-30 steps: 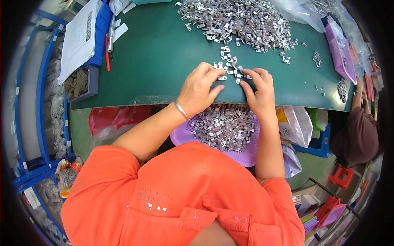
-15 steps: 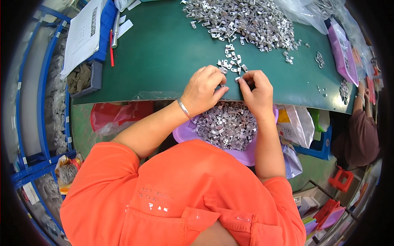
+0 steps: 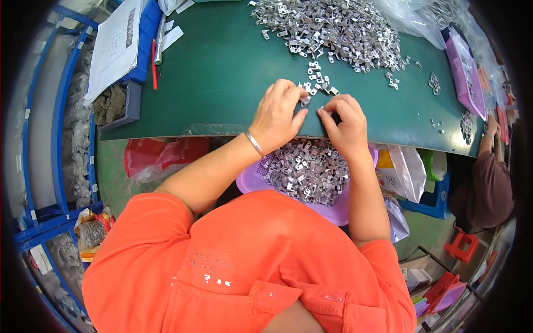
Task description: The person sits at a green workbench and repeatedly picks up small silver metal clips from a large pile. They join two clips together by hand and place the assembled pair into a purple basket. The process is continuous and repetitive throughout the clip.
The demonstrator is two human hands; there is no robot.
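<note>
Hands meet near the front edge of the green table (image 3: 222, 72): the left hand (image 3: 280, 114) pinches a small metal clip (image 3: 305, 101) between thumb and fingertips, while the right hand (image 3: 345, 123) has its fingers curled narrow at the same spot, though whether it grips a piece of its own cannot be told. A thin bracelet (image 3: 254, 144) circles the left wrist. Just beyond the fingers lies a loose string of clips (image 3: 317, 79), roughly ten, trailing toward the large heap of clips (image 3: 333, 28) at the far side, far too many to count. Below the table edge, partly hidden by both forearms, a purple basket (image 3: 251, 178) holds a second mass of the same metal pieces (image 3: 306, 169), also uncountable. To the right on the table are a few stray clusters (image 3: 434, 83) and one purple tray (image 3: 465, 75), with clear plastic bags (image 3: 408, 14) behind the heap. To the left sit a sheet of printed paper (image 3: 114, 47) on a blue tray, one red pen (image 3: 154, 64), and a dark bin of small parts (image 3: 114, 105). A red plastic bag (image 3: 152, 155) lies under the table. At the right rim another person in a dark maroon shirt (image 3: 491, 191) works, one hand raised to the table. The wearer's orange shirt (image 3: 233, 266) fills the lower view.
</note>
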